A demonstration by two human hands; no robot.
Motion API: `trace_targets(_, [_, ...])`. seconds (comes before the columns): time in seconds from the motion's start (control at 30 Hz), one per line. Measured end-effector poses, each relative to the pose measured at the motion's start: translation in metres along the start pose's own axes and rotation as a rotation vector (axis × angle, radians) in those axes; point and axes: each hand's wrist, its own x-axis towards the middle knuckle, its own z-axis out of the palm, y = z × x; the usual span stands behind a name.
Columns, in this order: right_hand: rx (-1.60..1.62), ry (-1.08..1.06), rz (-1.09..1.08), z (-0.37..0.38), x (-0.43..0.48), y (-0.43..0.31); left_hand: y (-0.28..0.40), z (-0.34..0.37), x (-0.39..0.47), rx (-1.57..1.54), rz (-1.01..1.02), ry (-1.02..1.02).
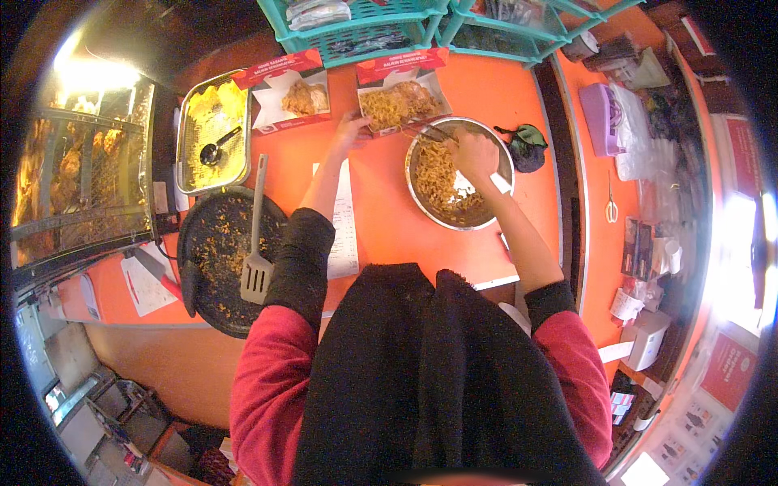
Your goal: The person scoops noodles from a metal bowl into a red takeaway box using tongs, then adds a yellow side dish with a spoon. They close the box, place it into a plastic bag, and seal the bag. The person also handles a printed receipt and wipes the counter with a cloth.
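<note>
My right hand (477, 155) is closed over a metal bowl (460, 226) and holds metal tongs (433, 130), whose tips reach left toward a food box. Brown cooked noodles (434, 176) cover part of the bowl's bottom. That open cardboard box (402, 67), with a red printed lid, contains noodles (384, 108) and a piece of fried chicken (416, 96). At its left front corner is my left hand (352, 130), fingers against the cardboard; whether they grip it is unclear. Left of this stands a second open box (276, 68) with fried chicken (304, 98) inside.
A metal tray (248, 152) holds yellow food and a black ladle (211, 153). Nearer lies a black pan (206, 212) with food scraps and a slotted turner (258, 273). Turquoise racks (364, 30) border the back. Printed paper (343, 243) lies between my arms; scissors (611, 206) are right.
</note>
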Motion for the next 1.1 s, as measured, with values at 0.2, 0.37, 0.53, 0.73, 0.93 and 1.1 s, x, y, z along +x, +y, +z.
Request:
trace_targets(0.2, [-0.124, -0.075, -0.027, -0.051, -0.007, 0.032, -0.005, 0.004, 0.009, -0.138, 0.049, -0.009])
trace_targets(0.37, [-0.186, -0.189, -0.096, -0.101, 0.011, 0.027, -0.015, 0.012, 0.016, -0.178, 0.100, 0.052])
trace_targets(0.53, [-0.278, -0.165, -0.173, -0.064, 0.061, -0.015, -0.012, 0.011, 0.010, -0.140, 0.156, 0.057])
trace_targets(0.73, [0.455, -0.695, -0.165, -0.032, 0.082, 0.043, -0.011, -0.001, -0.002, -0.114, 0.036, 0.007])
trace_targets(0.93, [1.001, -0.681, 0.026, -0.027, 0.057, 0.092, -0.031, -0.005, -0.017, -0.303, 0.075, 0.188])
trace_targets(1.1, [1.054, -0.522, 0.004, -0.079, 0.071, 0.084, -0.031, -0.016, -0.016, -0.380, 0.276, 0.382])
